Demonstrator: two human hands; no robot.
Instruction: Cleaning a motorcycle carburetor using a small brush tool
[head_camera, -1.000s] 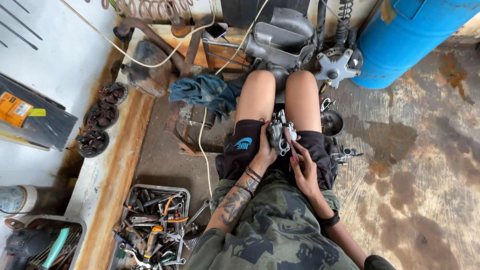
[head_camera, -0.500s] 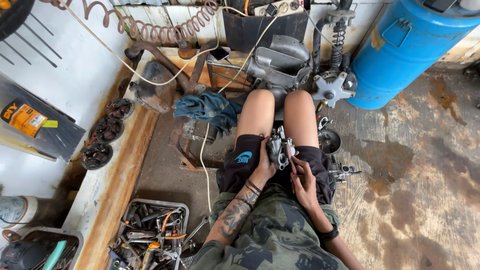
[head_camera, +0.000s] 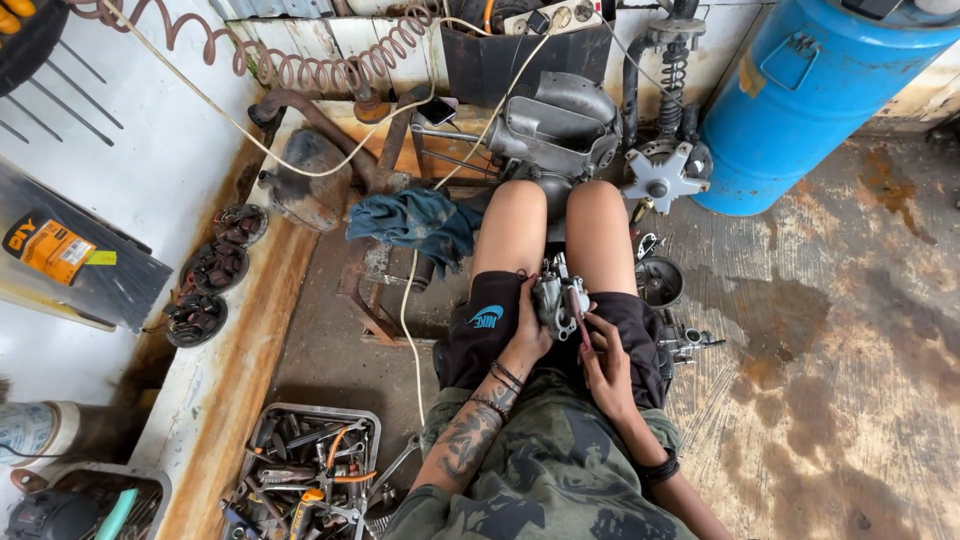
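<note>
Both hands are pretty much where they were a second ago, parked in the lap at centre frame: the left hand (head_camera: 527, 338) is wrapped around a small metal carburettor-looking part (head_camera: 556, 297) resting on the black shorts, and the right hand (head_camera: 603, 362) is closed on a thin dark-red-handled tool (head_camera: 583, 327) poking at its right side. What actually changed is mostly the view, which has tipped up a bit, so more of the back wall shows now. The part itself hasn't shifted off the thighs, so the fiddly work on it looks ongoing rather than finished. Around it: a grey engine casing (head_camera: 555, 125) just past the knees, a blue rag (head_camera: 415, 222) to its left, a big blue drum (head_camera: 805, 100) at upper right, and a tray of tools (head_camera: 305, 470) on the floor at lower left. A pale cord (head_camera: 408, 300) runs down the floor beside the left thigh. Nothing blocks the hands, though loose metal bits (head_camera: 685, 340) sit on the stained concrete just right of the leg.
</note>
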